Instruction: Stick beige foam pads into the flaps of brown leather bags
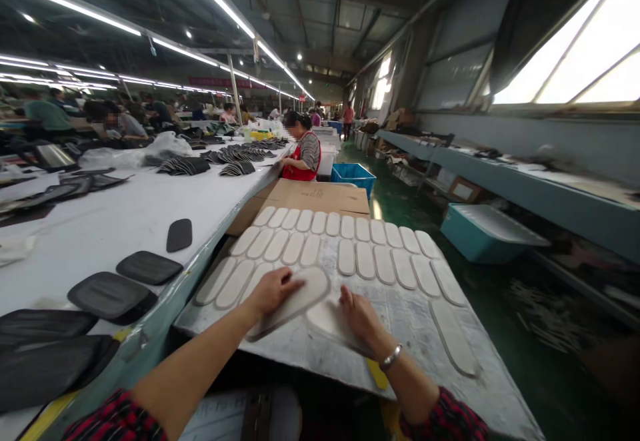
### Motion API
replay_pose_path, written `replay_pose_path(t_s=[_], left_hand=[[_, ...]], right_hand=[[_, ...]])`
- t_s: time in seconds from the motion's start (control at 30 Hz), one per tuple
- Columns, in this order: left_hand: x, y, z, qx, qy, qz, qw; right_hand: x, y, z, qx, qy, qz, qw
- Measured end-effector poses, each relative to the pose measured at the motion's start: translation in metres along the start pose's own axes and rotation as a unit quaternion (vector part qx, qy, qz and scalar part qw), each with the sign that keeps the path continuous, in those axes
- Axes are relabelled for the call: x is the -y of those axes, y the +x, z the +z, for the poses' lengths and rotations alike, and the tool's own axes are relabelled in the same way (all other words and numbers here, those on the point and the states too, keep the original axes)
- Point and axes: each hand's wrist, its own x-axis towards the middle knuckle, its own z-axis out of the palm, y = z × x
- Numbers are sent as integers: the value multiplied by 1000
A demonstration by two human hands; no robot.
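Note:
My left hand [274, 290] is closed on a light oval pad with a dark rim [309, 289], which is tilted and smeared by motion. Just right of it, my right hand [361, 318] pinches the end of a second light oval pad [325, 318], also blurred. Both pads are over the near part of a pale, marked board [400, 334]. Rows of similar light pads lie beyond them, such as a pad in the middle row [347, 258]. A single pad [453, 338] lies apart at the right. The fingertips under both held pads are hidden.
Left stands a white worktable [135, 211] with black oval pieces [113, 294] and dark stacks [185, 164]. Ahead are a cardboard box [315, 194], a person in a red apron [303, 154] and a blue crate [353, 174]. A teal bin [487, 234] stands right, below a long shelf.

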Motion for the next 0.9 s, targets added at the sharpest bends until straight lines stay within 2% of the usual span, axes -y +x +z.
replay_pose_path(t_s=[0.07,0.1,0.2,0.3,0.4,0.57,0.67,0.73,0.77,0.8,0.87,0.9], left_hand=[[17,9,-24,-89,-2,-91,992],[26,12,-35,-114,1,-122,986],[53,9,-57,-138,0,-191,972],[69,-6,-58,-145,-13,-233,961],[74,-19,-50,-163,-2,-211,964],[69,-34,-51,-193,37,-156,968],[64,-51,-59,-185,79,-100,974],[59,-67,-65,-146,101,-59,982],[56,-75,-67,-117,106,-43,987],[51,-84,-69,-84,108,-30,990],[41,-101,-73,-15,102,-11,995],[35,-109,-74,13,92,-2,996]], right_hand=[[-13,17,29,12,-21,53,998],[-18,24,45,24,-29,67,997],[-21,36,93,72,-52,73,993],[-11,35,126,92,-82,48,991],[-3,31,135,69,-103,9,992],[3,42,118,11,4,-85,996],[23,45,88,-18,30,-79,996],[51,34,60,-32,47,-102,993],[69,23,44,-35,58,-133,989],[89,10,29,-23,60,-219,974],[129,-18,4,19,18,-368,930],[147,-33,-5,41,-7,-413,910]])
